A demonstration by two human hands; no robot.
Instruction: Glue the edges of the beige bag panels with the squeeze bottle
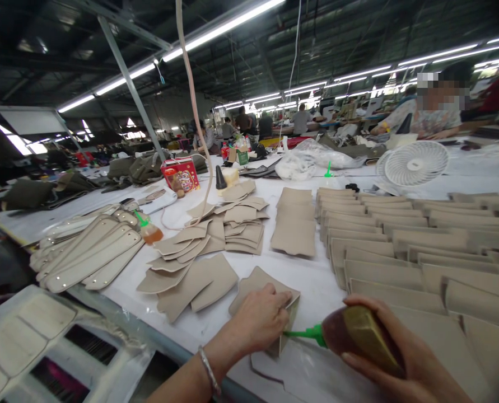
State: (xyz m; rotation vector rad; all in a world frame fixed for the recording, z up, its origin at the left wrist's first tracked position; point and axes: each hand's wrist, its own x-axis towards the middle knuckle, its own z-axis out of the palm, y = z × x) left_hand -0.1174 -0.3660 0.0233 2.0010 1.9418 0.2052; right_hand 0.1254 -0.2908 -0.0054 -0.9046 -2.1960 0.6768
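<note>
My left hand (262, 318), with a bangle at the wrist, presses its bent fingers onto a beige leather-like piece (249, 282) at the table's front edge. The near edge of that piece is turned up, showing a darker underside. My right hand (413, 350) is wrapped round a squeeze glue bottle (358, 333), tilted to the left. The bottle's green nozzle (306, 333) points at the turned-up edge, just beside my left fingers; whether it touches cannot be seen. Loose beige pieces (196, 285) lie left of my left hand.
Overlapping rows of beige pieces (400, 246) cover the right side. A short stack (293, 224) lies ahead. Pale strips (93, 246) and another green-tipped bottle (150, 232) lie left. A white fan (415, 162) stands behind. A hose (192, 84) hangs down. A co-worker (425, 115) is across the table.
</note>
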